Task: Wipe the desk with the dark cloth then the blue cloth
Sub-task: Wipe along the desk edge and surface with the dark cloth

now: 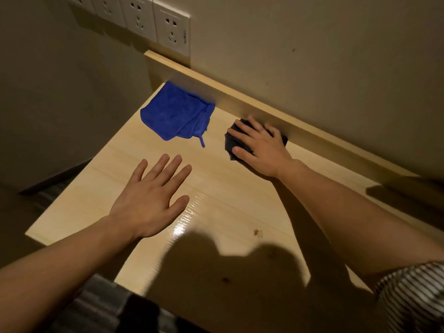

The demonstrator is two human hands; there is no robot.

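Your right hand (258, 146) lies flat on the dark cloth (231, 143), fingers spread and pressing it to the desk (228, 200) right up against the raised back edge, so it is a press and not a pinch. Your left hand (151, 200) hovers open near the left edge, fingers splayed, holding nothing. The blue cloth (175, 114) sits folded in the far left corner, just beside the dark one and apart from it.

Here's the risk: sweep left along that back edge and the dark cloth likely ploughs into the blue one and shoves it off the corner. With only a flat palm on top, the cloth could also bunch or slip out from under your fingers. And watch the brownish spot (257, 233) nearer the front edge: stay at the back and you may miss it entirely.
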